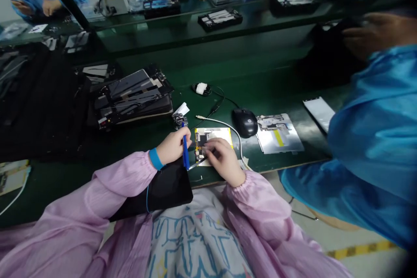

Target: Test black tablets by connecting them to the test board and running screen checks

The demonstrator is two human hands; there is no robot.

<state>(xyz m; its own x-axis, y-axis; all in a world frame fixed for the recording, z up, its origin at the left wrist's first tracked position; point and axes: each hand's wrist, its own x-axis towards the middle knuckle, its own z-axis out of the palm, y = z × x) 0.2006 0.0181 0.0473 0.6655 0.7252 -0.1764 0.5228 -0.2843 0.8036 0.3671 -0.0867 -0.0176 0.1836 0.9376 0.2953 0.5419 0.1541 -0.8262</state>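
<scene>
My left hand [174,145] is closed around a slim blue tool [185,152] that points down toward the table edge. My right hand [224,158] is bent over a flat panel with yellow edges [220,132], which carries a dark circuit board and partly hides under my fingers. Its fingertips are pinched together at the board. A thin grey strip [197,164] runs from them toward the blue tool's lower end; I cannot tell what it is. Below my left hand lies a black tablet-like slab [172,186], partly covered by my sleeve.
A black mouse [245,122], a white cable [236,132] and a silver plate [282,139] lie to the right. Stacked device parts [137,95] stand at left. A co-worker's blue sleeve [381,130] is close on the right. Other people sit across the bench.
</scene>
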